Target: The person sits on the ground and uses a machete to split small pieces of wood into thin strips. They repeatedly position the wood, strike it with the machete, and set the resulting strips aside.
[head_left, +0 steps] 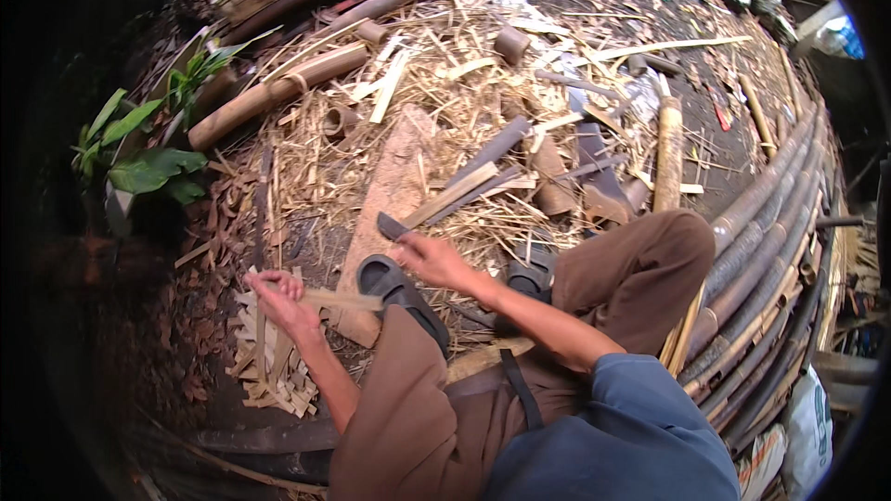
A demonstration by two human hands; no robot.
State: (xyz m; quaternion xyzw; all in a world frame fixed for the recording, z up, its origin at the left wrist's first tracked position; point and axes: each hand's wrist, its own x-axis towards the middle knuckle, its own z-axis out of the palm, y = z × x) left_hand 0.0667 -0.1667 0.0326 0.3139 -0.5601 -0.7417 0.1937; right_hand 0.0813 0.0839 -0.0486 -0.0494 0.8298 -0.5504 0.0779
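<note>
My left hand (288, 304) is closed on a pale bamboo strip (343, 300), blurred by motion, which points right toward my shoe. Just below that hand lies a heap of short split bamboo strips (274, 366). My right hand (434, 261) is curled beside a short, dark, blade-like tool (392, 226), whose rounded end juts out past the fingers; its grip is hidden by the hand. Beneath this tool runs a long, flat wooden board (394, 167) on the ground. My feet, in dark clogs (394, 292), stand on either side of my right hand.
Shavings (445, 83) cover the ground ahead, with bamboo offcuts (552, 176) and a wide dark blade (599, 167) among them. Long bamboo poles (770, 241) are stacked at my right. A thick bamboo length (278, 97) and a leafy plant (139, 148) are at far left.
</note>
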